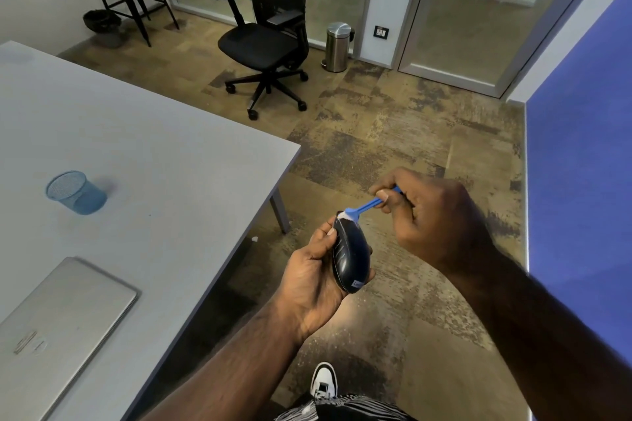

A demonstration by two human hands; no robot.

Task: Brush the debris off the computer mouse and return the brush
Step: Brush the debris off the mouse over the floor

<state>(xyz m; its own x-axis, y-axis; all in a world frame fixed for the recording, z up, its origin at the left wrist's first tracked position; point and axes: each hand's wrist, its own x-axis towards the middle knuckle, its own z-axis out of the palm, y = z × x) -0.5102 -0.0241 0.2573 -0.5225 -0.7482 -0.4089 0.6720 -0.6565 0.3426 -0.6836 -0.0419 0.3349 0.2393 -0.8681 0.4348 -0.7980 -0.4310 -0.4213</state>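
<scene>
Down at the bottom edge I see a white and black shoe (pixel 323 383) on the mottled brown carpet (pixel 393 147). Above it my left hand (pixel 313 278) cups the dark computer mouse (pixel 351 255) — thumb curled along its left flank, fingers wrapped behind and under it, the mouse tilted nearly upright with a small label at its lower end. My right hand (pixel 431 219) pinches the blue brush (pixel 371 204) by its handle between thumb and curled fingers; the pale bristles touch the mouse's upper tip. Both hands hang over the carpet, just off the corner of the grey table (pixel 164 161). On that table a blue mesh cup (pixel 76 192) stands well apart from a closed silver laptop (pixel 58 328) near the front edge. Farther back — a black office chair (pixel 270 34), a steel pedal bin (pixel 338 46), glass partitions, and a blue wall (pixel 581 164) at right.
</scene>
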